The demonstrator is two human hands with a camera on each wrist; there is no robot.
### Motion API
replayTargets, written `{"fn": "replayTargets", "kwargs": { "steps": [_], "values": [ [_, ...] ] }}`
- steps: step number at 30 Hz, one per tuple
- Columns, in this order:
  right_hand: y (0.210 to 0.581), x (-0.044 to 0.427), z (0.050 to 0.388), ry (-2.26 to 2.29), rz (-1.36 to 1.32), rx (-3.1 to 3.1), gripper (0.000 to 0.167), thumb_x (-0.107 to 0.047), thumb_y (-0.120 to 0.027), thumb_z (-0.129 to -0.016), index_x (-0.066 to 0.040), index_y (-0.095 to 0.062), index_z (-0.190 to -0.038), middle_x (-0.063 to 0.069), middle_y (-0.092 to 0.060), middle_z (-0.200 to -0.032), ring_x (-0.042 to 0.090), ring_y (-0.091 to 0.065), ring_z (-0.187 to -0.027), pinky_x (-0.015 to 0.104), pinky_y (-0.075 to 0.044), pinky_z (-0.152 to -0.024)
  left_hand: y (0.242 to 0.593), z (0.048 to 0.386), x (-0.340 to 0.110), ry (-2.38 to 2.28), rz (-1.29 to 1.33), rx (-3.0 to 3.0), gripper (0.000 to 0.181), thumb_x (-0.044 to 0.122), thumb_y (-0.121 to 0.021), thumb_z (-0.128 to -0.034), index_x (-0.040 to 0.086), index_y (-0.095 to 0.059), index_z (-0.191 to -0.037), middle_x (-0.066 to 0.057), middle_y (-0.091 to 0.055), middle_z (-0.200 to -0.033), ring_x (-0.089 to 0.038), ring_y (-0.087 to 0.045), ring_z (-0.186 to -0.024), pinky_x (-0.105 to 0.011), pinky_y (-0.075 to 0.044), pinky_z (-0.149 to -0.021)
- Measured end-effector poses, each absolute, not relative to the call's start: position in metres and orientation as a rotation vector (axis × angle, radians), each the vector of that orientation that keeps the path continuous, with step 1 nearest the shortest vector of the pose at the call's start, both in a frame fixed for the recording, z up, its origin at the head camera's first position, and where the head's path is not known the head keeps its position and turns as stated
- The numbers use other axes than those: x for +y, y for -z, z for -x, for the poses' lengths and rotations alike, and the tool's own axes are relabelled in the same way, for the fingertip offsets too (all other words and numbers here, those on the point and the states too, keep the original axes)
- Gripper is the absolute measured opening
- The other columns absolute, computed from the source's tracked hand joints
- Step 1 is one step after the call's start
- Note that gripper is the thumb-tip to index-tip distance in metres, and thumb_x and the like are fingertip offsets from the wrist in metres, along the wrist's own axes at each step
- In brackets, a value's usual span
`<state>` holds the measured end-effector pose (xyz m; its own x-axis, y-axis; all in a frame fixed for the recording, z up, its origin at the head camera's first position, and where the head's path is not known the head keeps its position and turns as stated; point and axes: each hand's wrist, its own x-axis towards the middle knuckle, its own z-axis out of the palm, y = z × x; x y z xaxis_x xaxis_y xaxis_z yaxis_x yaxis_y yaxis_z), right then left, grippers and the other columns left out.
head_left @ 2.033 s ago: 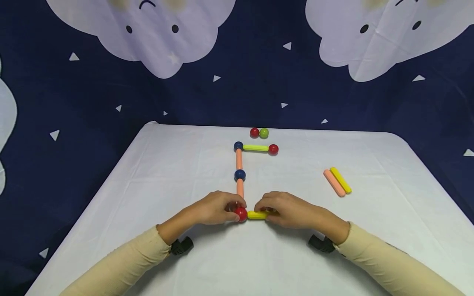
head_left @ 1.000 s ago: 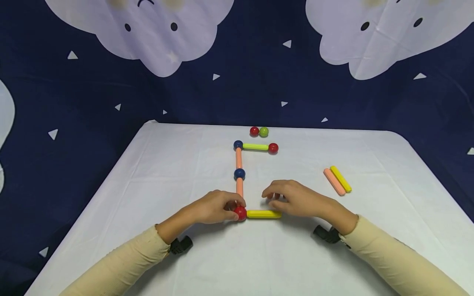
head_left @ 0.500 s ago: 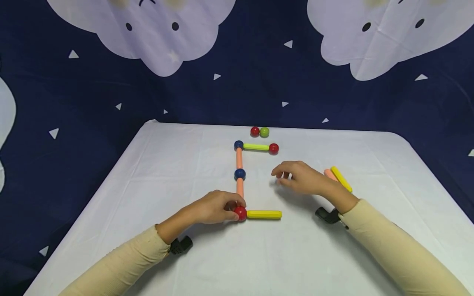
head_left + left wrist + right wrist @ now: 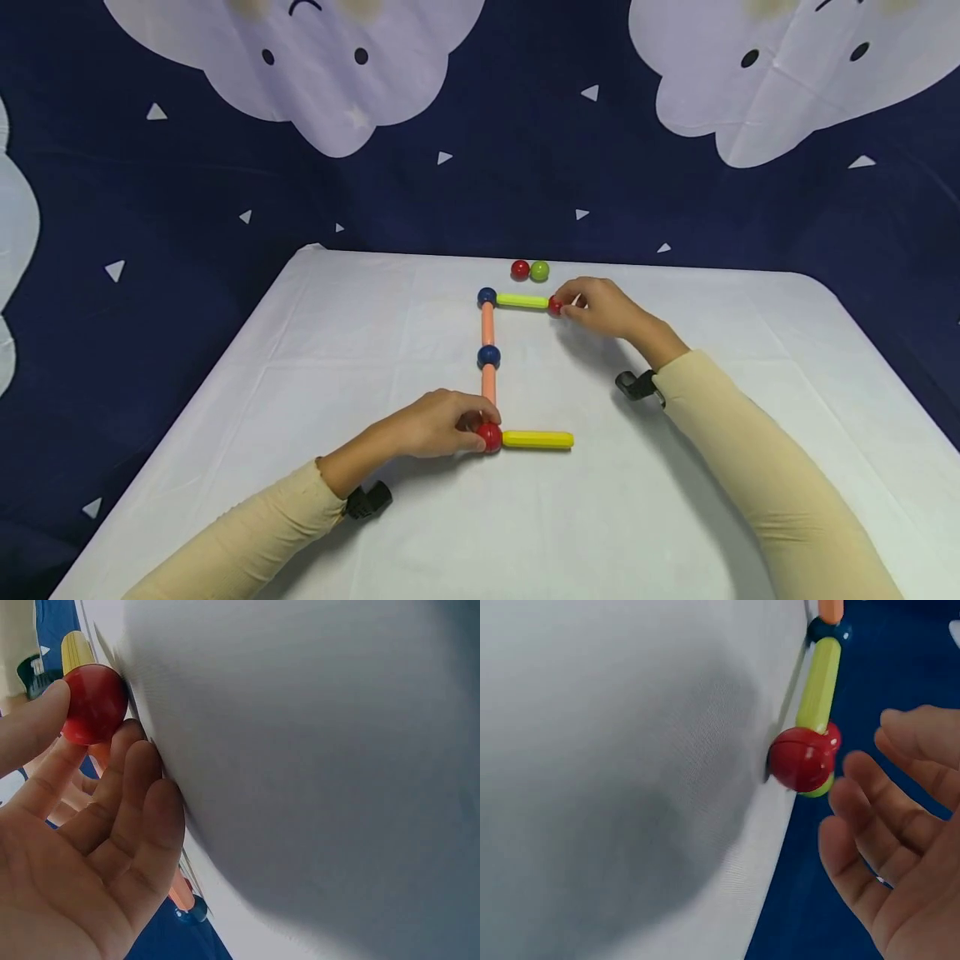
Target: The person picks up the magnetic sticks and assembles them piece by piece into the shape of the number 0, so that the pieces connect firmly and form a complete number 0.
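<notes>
My left hand pinches a red ball between thumb and fingers at the near corner of a ball-and-stick figure on the table. From that ball a yellow stick runs right, and a salmon stick leads away to a dark blue ball. Beyond it, another salmon stick joins a second blue ball, then a lime stick ending in a far red ball. Beside this ball my right hand hovers with fingers loosely bent, apart from it in the right wrist view.
A loose red ball and a green ball lie side by side near the back edge of the white-covered table. Behind stands a dark blue cloth with clouds. My right sleeve crosses the table's right side.
My right hand has let go of the yellow stick and moved away to the far red ball. The left hand keeps its hold. My right arm now hides the loose salmon and yellow sticks.
</notes>
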<state>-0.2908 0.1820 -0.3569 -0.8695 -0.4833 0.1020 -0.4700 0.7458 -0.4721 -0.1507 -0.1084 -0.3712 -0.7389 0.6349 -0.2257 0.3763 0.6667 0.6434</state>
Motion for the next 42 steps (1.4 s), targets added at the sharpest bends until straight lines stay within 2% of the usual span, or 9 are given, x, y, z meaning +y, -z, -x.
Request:
{"fn": "replayTargets", "kwargs": {
  "steps": [7,13,18,25,30,36,42],
  "values": [
    [0.362,0.173,0.319,0.857,0.521,2.953,0.033,-0.011,-0.057,-0.094,0.000,-0.064,-0.124,0.022,-0.065,-0.121,0.034,-0.062,-0.104,0.047,-0.050,-0.092,0.371,0.152,-0.109,-0.794,-0.795,2.453,0.025,0.014,-0.073,-0.0894,0.019,-0.069,-0.113,0.003,-0.070,-0.097,-0.011,-0.058,-0.086,-0.028,-0.049,-0.077],
    [0.366,0.163,0.340,0.925,0.335,2.954,0.036,-0.014,-0.055,-0.097,-0.009,-0.060,-0.132,0.021,-0.057,-0.132,0.035,-0.058,-0.113,0.050,-0.046,-0.101,0.370,0.152,-0.110,-0.795,-0.790,2.457,0.025,0.014,-0.073,-0.0893,0.019,-0.069,-0.113,0.003,-0.070,-0.096,-0.012,-0.058,-0.085,-0.028,-0.049,-0.077],
    [0.367,0.158,0.348,0.894,0.247,2.897,0.039,-0.015,-0.050,-0.100,-0.017,-0.057,-0.138,0.020,-0.049,-0.143,0.036,-0.049,-0.124,0.054,-0.039,-0.110,0.371,0.151,-0.108,-0.803,-0.803,2.443,0.025,0.013,-0.073,-0.0893,0.018,-0.069,-0.113,0.002,-0.071,-0.099,-0.011,-0.059,-0.086,-0.028,-0.050,-0.078],
    [0.368,0.158,0.352,0.791,0.223,2.831,0.047,-0.015,-0.045,-0.100,-0.019,-0.048,-0.147,0.021,-0.037,-0.153,0.038,-0.036,-0.141,0.057,-0.029,-0.118,0.372,0.151,-0.106,-0.802,-0.807,2.439,0.024,0.013,-0.073,-0.0897,0.018,-0.068,-0.113,0.002,-0.071,-0.099,-0.011,-0.059,-0.086,-0.027,-0.050,-0.078],
    [0.373,0.158,0.355,0.769,0.202,2.790,0.051,-0.016,-0.044,-0.100,-0.019,-0.042,-0.151,0.022,-0.034,-0.155,0.038,-0.035,-0.143,0.057,-0.028,-0.119,0.371,0.152,-0.107,-0.805,-0.801,2.433,0.024,0.013,-0.073,-0.0896,0.018,-0.069,-0.112,0.002,-0.071,-0.097,-0.011,-0.059,-0.086,-0.027,-0.049,-0.077],
    [0.377,0.160,0.358,0.872,0.156,2.848,0.044,-0.014,-0.051,-0.099,-0.013,-0.046,-0.143,0.021,-0.040,-0.153,0.039,-0.037,-0.142,0.055,-0.031,-0.118,0.370,0.153,-0.107,-0.799,-0.804,2.432,0.024,0.014,-0.073,-0.0891,0.018,-0.069,-0.112,0.002,-0.070,-0.096,-0.011,-0.058,-0.085,-0.026,-0.048,-0.075],
    [0.380,0.164,0.358,0.968,0.145,2.824,0.044,-0.010,-0.052,-0.097,-0.015,-0.050,-0.141,0.020,-0.043,-0.150,0.038,-0.041,-0.137,0.055,-0.034,-0.116,0.370,0.155,-0.107,-0.798,-0.790,2.418,0.024,0.014,-0.074,-0.0887,0.019,-0.069,-0.112,0.004,-0.069,-0.094,-0.012,-0.058,-0.085,-0.025,-0.048,-0.074]
  ]
}}
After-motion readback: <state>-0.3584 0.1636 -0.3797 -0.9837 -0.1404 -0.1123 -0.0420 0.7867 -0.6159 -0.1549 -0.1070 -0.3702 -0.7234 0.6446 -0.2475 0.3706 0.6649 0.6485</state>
